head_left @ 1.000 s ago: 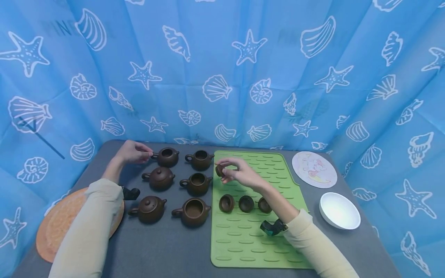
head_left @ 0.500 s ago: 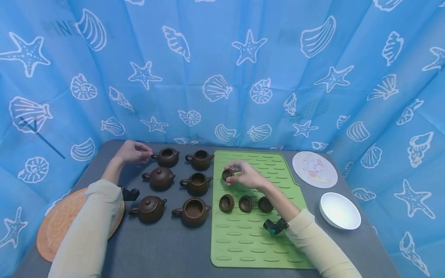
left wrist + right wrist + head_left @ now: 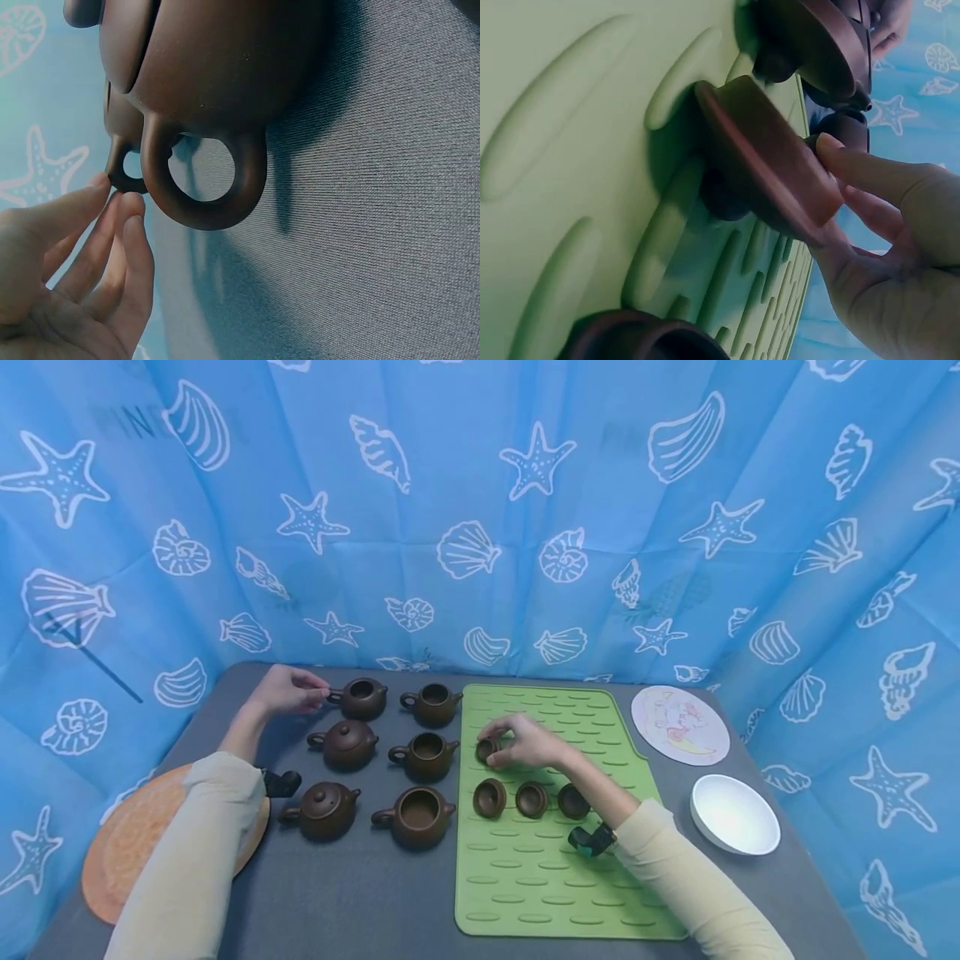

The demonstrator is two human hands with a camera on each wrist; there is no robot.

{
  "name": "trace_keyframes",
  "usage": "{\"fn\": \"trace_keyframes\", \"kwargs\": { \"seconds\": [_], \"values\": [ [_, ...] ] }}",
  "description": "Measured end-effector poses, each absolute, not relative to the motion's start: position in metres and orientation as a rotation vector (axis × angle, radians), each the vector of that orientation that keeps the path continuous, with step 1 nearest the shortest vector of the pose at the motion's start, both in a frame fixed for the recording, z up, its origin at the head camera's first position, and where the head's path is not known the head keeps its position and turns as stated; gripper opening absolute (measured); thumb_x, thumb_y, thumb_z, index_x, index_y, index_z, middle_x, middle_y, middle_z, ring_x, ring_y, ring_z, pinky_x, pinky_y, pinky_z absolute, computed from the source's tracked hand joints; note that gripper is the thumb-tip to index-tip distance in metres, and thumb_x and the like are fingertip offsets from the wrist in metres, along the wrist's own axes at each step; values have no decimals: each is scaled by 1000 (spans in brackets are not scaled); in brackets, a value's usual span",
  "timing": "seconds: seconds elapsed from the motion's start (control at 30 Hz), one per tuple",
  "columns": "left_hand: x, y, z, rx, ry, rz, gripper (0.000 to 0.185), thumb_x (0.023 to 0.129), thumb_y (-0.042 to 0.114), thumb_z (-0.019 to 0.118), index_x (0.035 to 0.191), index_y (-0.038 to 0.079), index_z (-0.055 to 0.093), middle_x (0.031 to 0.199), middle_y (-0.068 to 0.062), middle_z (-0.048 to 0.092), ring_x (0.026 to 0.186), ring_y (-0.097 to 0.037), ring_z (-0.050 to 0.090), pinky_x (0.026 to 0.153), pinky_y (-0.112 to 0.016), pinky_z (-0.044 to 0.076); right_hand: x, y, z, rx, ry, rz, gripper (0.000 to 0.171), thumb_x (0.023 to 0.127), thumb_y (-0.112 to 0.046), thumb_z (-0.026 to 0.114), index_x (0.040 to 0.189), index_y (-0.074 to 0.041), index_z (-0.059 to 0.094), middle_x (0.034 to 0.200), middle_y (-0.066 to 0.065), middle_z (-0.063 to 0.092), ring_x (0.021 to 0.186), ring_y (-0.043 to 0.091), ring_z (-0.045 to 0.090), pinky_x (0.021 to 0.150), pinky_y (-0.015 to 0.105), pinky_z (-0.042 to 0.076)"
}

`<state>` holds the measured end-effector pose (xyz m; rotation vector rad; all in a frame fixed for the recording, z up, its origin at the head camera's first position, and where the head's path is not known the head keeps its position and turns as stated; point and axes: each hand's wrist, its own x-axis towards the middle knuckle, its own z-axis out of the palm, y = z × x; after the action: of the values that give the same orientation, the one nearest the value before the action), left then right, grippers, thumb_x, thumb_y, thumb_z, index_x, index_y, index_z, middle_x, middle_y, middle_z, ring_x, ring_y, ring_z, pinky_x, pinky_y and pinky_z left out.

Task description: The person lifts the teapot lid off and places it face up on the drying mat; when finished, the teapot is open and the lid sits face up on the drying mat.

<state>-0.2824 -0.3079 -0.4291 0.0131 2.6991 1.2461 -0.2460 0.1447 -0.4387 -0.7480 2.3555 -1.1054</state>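
Just fingers point(image 3: 501, 745) round lid point(image 3: 486, 749).

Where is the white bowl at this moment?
In the head view the white bowl sits at the table's right edge, beside the green mat and below the round picture coaster.

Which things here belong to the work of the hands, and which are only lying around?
In use: right hand holding a teapot lid on the green mat; left hand at the rear teapot; three lids.

Lying about: white bowl, picture coaster, orange mat.
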Motion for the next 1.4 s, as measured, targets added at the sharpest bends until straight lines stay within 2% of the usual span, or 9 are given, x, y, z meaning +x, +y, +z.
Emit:
{"fn": "trace_keyframes", "kwargs": {
  "seconds": [0.1,0.27,0.43,0.6,0.77,0.97,1.13,1.33,1.4],
  "values": [
    [-280,-308,-430,9,2705,1254,30,108,15,68,127,-8,73,120,-30,77,92,-15,78,88,-41,68,-246,144,-441,-739,2318,-1128,44,91,3,82,133,6,70,131,28,72,73,17,72,70,26,61],
    [-275,-308,-427,1,2698,1257,32,108,17,68,129,-7,72,122,-30,77,96,-21,80,90,-44,68,-247,145,-444,-737,2267,-1154,49,93,1,81,139,7,65,136,33,67,79,26,79,70,34,63],
    [-265,-308,-421,9,2667,1260,38,109,22,68,134,-7,69,128,-32,74,109,-35,79,96,-48,66,-249,145,-445,-726,2233,-1161,54,96,-1,79,146,5,60,138,33,63,82,27,80,73,35,65],
    [-256,-311,-419,13,2639,1267,43,110,24,66,139,-7,66,135,-32,72,117,-38,77,98,-47,65,-249,145,-445,-751,2200,-1180,55,99,-1,76,149,8,54,139,34,60,84,30,80,79,40,68],
    [-248,-314,-420,36,2647,1256,43,110,25,66,140,-7,66,134,-31,73,114,-38,78,93,-44,67,-249,148,-444,-737,2203,-1198,58,100,-2,75,151,9,51,144,34,56,83,35,79,78,39,67],
    [-234,-316,-419,63,2661,1227,42,109,25,68,137,-6,69,126,-26,78,103,-28,80,85,-35,66,-245,151,-437,-733,2258,-1174,58,102,-7,74,153,6,50,155,33,49,81,39,78,58,28,55],
    [-223,-318,-418,87,2619,1216,41,109,24,67,137,-6,69,124,-24,78,101,-23,78,86,-36,66,-245,149,-429,-796,2319,-1197,53,103,-7,73,150,8,53,154,35,51,75,46,75,64,35,61],
    [-216,-320,-420,128,2596,1180,39,108,21,68,135,-7,70,124,-25,78,102,-23,78,86,-37,66,-238,131,-415,-769,2337,-1265,46,104,-8,72,147,2,58,151,30,58,92,50,76,75,45,63],
    [-214,-319,-420,133,2591,1174,37,108,20,69,134,-6,71,124,-24,78,101,-23,78,85,-36,66,-236,120,-410,-756,2330,-1306,44,103,-8,72,145,-1,61,148,26,61,92,48,76,74,44,63]
  ]
}}
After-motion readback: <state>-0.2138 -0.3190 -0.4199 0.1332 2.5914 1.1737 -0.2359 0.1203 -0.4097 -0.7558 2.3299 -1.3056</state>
